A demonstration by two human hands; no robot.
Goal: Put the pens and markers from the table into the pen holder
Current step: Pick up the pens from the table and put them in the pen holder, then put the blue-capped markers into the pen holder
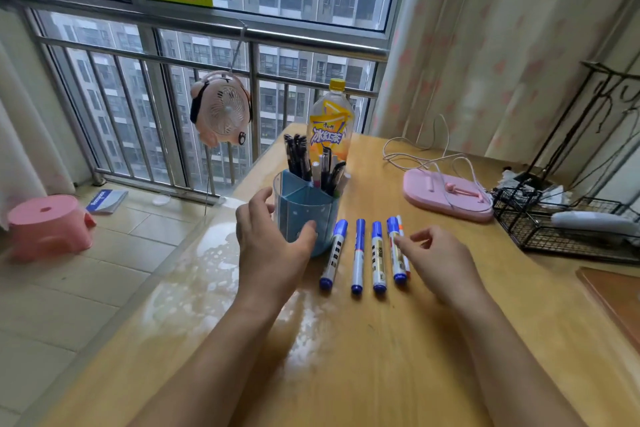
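A blue translucent pen holder stands on the wooden table, with several black pens and other pens upright in its far compartments. My left hand curls around the holder's near left side, thumb against its front. Several blue-capped markers lie in a row just right of the holder: one nearest it, another, a third, and a fourth with a thin white pen beside it. My right hand touches the fourth marker with its fingertips, fingers apart.
A yellow iced-tea bottle stands behind the holder. A pink stand with a white cable lies at right, a black wire basket further right. A pink fan hangs from the window railing. A pink stool sits on the floor.
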